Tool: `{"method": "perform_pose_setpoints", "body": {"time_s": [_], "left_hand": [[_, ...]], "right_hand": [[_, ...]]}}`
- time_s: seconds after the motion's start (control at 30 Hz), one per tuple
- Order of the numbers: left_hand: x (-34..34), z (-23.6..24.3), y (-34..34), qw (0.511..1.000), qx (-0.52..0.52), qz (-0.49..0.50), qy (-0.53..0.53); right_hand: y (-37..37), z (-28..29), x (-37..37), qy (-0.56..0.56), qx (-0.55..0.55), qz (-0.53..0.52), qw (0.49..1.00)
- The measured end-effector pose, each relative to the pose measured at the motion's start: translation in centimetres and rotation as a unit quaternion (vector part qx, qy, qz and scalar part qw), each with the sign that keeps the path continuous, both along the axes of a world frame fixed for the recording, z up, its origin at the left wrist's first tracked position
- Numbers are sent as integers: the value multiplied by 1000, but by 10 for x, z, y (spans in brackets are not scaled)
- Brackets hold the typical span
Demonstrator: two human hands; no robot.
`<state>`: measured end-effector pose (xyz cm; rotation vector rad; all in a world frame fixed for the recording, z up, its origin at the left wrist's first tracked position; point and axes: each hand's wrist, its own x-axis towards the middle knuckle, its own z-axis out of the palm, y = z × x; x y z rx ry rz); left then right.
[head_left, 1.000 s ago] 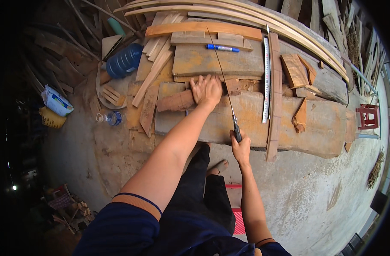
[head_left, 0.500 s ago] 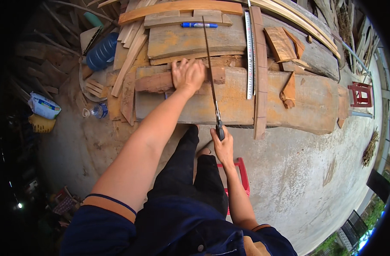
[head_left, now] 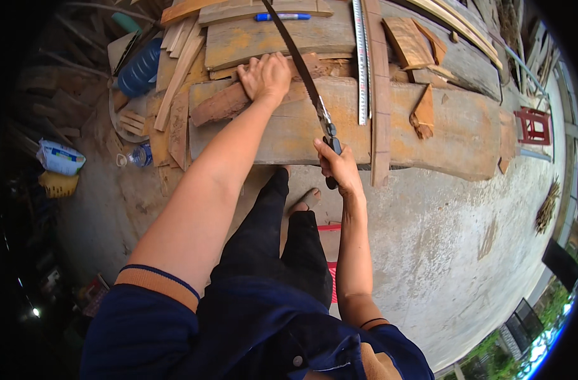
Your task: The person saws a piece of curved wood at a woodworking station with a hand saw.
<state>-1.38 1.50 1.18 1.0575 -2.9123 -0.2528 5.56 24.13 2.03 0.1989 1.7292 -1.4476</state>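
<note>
A rough reddish-brown piece of wood (head_left: 218, 107) lies at a slant on the wide grey-brown plank (head_left: 339, 144). My left hand (head_left: 263, 78) presses on it from above, its fingers curled over the far side. My right hand (head_left: 341, 167) is closed round the dark handle of a handsaw (head_left: 309, 83), near the plank's front edge. The long toothed blade points away from me and leans left, crossing over the wood near its right end. Whether the teeth touch the wood, I cannot tell.
A steel ruler (head_left: 362, 76) and a marked wooden strip (head_left: 381, 95) lie right of the saw. Beyond is a blue marker (head_left: 282, 17). Offcuts (head_left: 423, 114) sit farther right, a blue water jug (head_left: 139, 68) stands left, and a red stool (head_left: 332, 272) is partly hidden behind my right arm.
The wood has turned, its right end swinging away from me. My right hand has shifted right and farther forward with the saw, whose blade leans more to the left. The whole view has shifted slightly.
</note>
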Motion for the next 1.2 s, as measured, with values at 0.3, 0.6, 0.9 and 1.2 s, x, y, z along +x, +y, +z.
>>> {"method": "perform_pose_setpoints", "body": {"time_s": [0.3, 0.6, 0.9, 1.2], "left_hand": [[-3, -17, 4, 996, -67, -28, 47], [-2, 6, 6, 1000, -16, -16, -18], [15, -5, 6, 996, -14, -86, 20], [11, 0, 10, 997, -6, -77, -4]], "right_hand": [[-13, 16, 25, 230, 124, -45, 964], [-32, 48, 16, 338, -70, -208, 915], [26, 13, 79, 253, 36, -87, 963], [43, -7, 121, 220, 103, -52, 969]]}}
